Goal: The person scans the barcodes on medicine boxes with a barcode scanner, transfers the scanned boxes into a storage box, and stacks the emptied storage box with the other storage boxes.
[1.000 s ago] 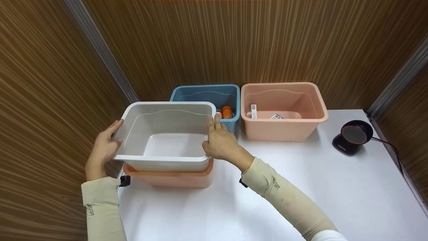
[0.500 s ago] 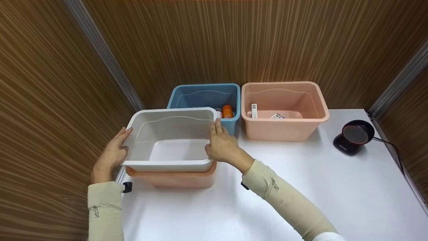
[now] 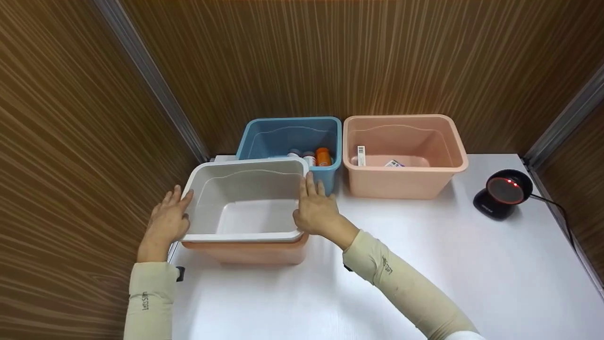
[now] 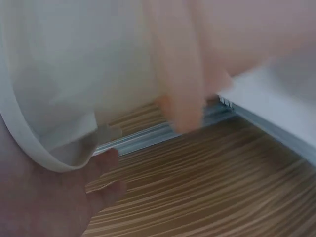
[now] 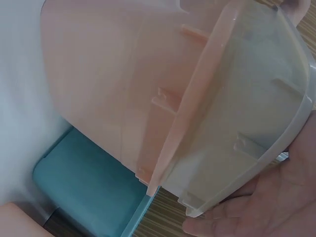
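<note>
A white plastic bin (image 3: pixel 245 237) sits nested partway inside a pink bin (image 3: pixel 255 255) at the left of the table. In the right wrist view a band of the white bin's wall (image 5: pixel 247 98) stands above the pink rim (image 5: pixel 190 108). My left hand (image 3: pixel 166 222) rests against the white bin's left rim, its fingers fairly straight. At the opposite end, my right hand (image 3: pixel 317 210) touches the right rim with fingers extended along its outside. The left wrist view shows the left fingertips (image 4: pixel 106 190) reaching past the rim; that view is blurred.
Behind the white bin stands a blue bin (image 3: pixel 337 137) with several bottles (image 3: pixel 322 157). Another pink bin (image 3: pixel 401 182) holds small boxes (image 3: pixel 361 156). A black scanner (image 3: pixel 505 193) with red lights and a cable stands at the right. A wooden wall (image 3: pixel 71 141) runs close by my left hand.
The white bin has moved down into the pink bin and slightly right, with both hands following. More of the blue bin and its bottles shows. Red lights have come on in the scanner.
</note>
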`<state>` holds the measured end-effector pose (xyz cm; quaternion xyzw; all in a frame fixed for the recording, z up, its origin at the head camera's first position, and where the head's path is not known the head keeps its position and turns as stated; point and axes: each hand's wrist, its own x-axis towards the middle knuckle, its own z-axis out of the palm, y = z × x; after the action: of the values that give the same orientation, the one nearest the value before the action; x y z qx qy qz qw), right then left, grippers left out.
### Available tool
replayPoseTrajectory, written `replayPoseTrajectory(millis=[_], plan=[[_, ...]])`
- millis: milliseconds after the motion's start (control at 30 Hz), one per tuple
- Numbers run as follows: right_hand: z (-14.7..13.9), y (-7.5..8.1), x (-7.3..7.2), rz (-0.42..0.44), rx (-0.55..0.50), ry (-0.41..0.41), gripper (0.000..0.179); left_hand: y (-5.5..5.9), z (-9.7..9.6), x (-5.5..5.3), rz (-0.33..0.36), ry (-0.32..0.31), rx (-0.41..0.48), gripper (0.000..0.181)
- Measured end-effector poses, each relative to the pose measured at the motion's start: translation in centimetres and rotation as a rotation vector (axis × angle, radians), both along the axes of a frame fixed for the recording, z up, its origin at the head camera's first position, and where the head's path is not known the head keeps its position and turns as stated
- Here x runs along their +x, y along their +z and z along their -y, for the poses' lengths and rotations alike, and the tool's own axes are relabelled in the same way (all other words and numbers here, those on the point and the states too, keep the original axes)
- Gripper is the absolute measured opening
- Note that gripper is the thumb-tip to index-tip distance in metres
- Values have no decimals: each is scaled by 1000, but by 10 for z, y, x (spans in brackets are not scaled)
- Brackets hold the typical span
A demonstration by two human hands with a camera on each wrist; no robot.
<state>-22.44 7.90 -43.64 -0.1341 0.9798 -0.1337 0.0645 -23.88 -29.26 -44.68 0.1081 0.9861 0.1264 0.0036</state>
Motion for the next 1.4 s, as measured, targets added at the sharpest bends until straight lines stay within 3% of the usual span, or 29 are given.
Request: replayPoseTrajectory(millis=[133, 467, 833, 1100, 1400], plan=[[0, -4, 0, -9, 41, 9, 79, -4, 1, 0, 24, 15, -57, 62], [-3, -16, 2, -6, 21, 13, 80, -13, 2, 4, 42, 47, -67, 63], [-5, -29, 3, 9, 3, 9, 78, -26, 3, 5, 59, 61, 3, 60], [-3, -39, 5, 18, -78, -11, 76, -37, 4, 5, 76, 82, 77, 61], [-3, -40, 4, 37, -110, -35, 78, -36, 3, 1, 70, 88, 114, 62]])
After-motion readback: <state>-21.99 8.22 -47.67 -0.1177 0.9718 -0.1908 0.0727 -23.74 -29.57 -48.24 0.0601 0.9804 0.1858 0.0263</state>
